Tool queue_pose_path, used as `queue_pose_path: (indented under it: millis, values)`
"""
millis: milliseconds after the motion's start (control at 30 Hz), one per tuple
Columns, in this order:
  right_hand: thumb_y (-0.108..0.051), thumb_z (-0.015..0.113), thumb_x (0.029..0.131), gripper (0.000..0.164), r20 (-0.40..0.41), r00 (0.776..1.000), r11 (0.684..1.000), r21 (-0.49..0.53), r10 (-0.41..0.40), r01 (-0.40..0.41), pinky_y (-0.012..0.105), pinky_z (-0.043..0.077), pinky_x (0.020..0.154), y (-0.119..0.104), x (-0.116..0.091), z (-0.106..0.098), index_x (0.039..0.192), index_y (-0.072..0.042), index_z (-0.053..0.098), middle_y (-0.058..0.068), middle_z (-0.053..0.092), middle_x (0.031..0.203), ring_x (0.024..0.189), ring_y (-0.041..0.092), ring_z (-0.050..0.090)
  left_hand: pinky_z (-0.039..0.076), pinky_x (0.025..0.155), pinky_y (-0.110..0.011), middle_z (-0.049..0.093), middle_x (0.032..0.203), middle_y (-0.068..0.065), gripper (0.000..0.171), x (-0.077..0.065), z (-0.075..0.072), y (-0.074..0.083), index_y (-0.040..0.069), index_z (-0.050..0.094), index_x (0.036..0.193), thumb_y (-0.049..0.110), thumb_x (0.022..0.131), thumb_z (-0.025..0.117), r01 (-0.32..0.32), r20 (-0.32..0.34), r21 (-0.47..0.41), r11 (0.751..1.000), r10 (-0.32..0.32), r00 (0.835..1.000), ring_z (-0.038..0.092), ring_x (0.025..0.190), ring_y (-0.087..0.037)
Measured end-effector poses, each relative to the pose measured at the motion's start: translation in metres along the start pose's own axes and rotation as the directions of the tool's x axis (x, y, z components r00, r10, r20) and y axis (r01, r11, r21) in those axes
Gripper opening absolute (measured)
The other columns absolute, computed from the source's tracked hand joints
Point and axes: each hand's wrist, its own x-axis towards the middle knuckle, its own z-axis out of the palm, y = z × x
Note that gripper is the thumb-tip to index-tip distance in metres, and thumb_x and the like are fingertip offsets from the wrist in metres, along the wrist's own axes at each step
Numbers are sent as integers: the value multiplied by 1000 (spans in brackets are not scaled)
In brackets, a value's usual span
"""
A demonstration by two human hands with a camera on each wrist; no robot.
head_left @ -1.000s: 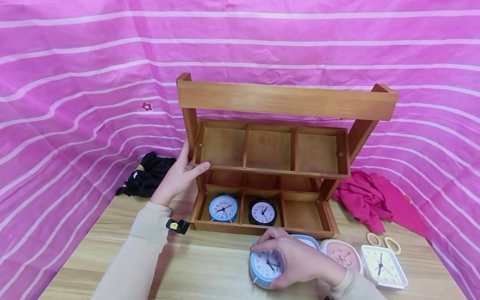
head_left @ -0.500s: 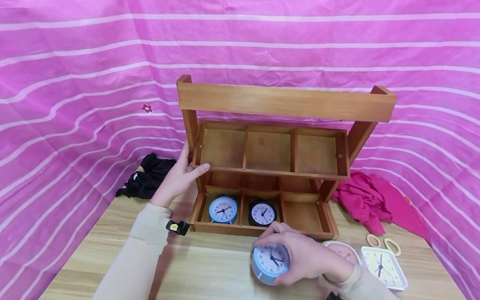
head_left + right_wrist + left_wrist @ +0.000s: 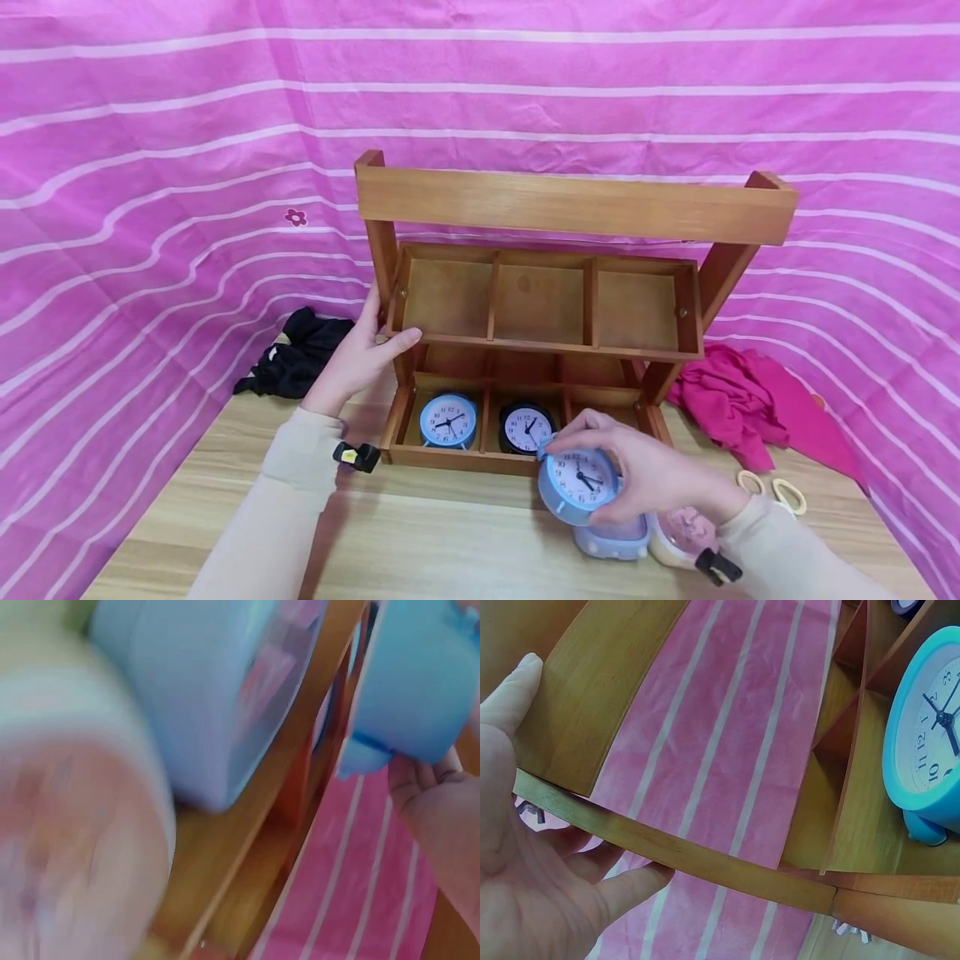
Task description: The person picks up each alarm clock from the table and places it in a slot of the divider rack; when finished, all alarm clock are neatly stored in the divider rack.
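My right hand pinches a light blue round alarm clock by its rim, held up in front of a two-tier wooden shelf rack. In the right wrist view the held clock's blue casing shows with fingers against it. My left hand grips the rack's left side, thumb on the upper tray and fingers around the side post. Another blue alarm clock sits in the lower-left compartment. A black alarm clock fills the lower-middle one. The lower-right compartment is partly hidden by my right hand.
Under my right hand stand a lavender-blue clock and a pink clock on the wooden table. Two cream rings lie further right. Black cloth is left of the rack, magenta cloth right.
My right hand has lifted the light blue alarm clock and carried it rightward and toward the rack, past the lavender-blue clock. The white square clock is now covered by my right arm. My left hand stays put.
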Motion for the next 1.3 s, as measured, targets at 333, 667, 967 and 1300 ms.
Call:
queue_pose_path:
  millis: [333,667,967,1300]
  values:
    - [-32,96,76,74,3,997,997,-20,73,-73,33,53,98,28,-12,-35,142,-19,64,-4,56,134,122,15,53,31,120,-63,22,172,-5,95,-3,-2,2,53,2,163,29,102,70,17,-19,25,1000,-17,1000,34,151,-33]
    - [-30,96,75,76,11,985,985,-26,173,-173,33,56,94,55,-13,-47,142,-18,64,-1,56,133,117,18,55,25,123,-62,21,172,-5,97,-2,0,-2,51,0,164,28,102,71,5,-17,36,999,-5,1000,31,153,-32]
    - [-35,93,79,75,37,975,972,-93,220,-216,36,55,97,73,-16,-54,144,-15,63,3,58,135,118,22,58,24,124,-61,19,173,-2,100,1,2,-1,50,-1,164,27,101,72,13,-13,43,999,-12,1000,31,153,-30]
    - [-34,91,81,73,85,983,985,-79,160,-154,37,56,96,86,-11,-48,143,-8,63,8,57,135,118,26,56,26,124,-59,21,172,-2,98,0,1,0,52,0,164,29,101,72,3,-15,42,999,-3,1000,32,153,-29]
